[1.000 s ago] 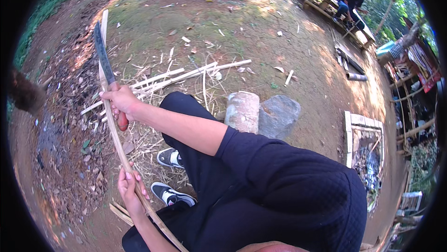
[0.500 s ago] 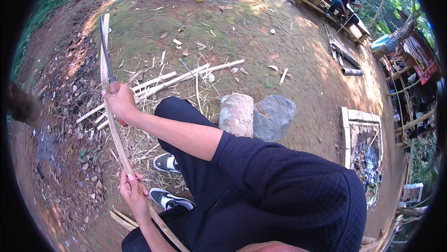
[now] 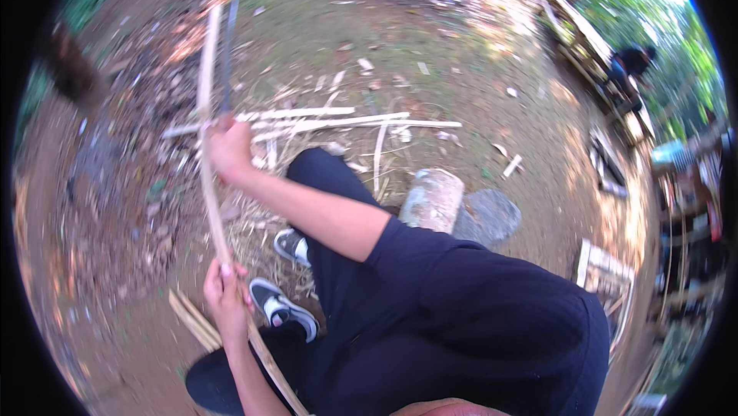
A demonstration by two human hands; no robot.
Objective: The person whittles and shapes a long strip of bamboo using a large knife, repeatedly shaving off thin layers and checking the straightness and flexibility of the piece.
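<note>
My right hand (image 3: 229,149) is closed round the handle of a long knife (image 3: 230,47), its thin dark blade pointing away from me. A long pale bamboo strip (image 3: 208,78) runs beside the blade, along the left side of that hand, and down toward my lap. Lower on the strip, my left hand (image 3: 224,297) grips it with thumb and fingers. The blade shows slightly to the right of the strip's far part, with a narrow gap between them. Motion blurs the right hand's fingers and the knife handle, which is mostly hidden.
Split strips (image 3: 330,122) and thin shavings lie ahead. More strips (image 3: 194,320) rest at lower left. A log piece (image 3: 432,199) and a grey stone (image 3: 487,218) sit right of my knee. Beyond, another person (image 3: 629,70) sits on a long wooden bench (image 3: 582,47).
The view has swung, so ground objects appear farther right. The blade, which overlapped the strip's far end, now shows to its right. Both hands keep their holds.
</note>
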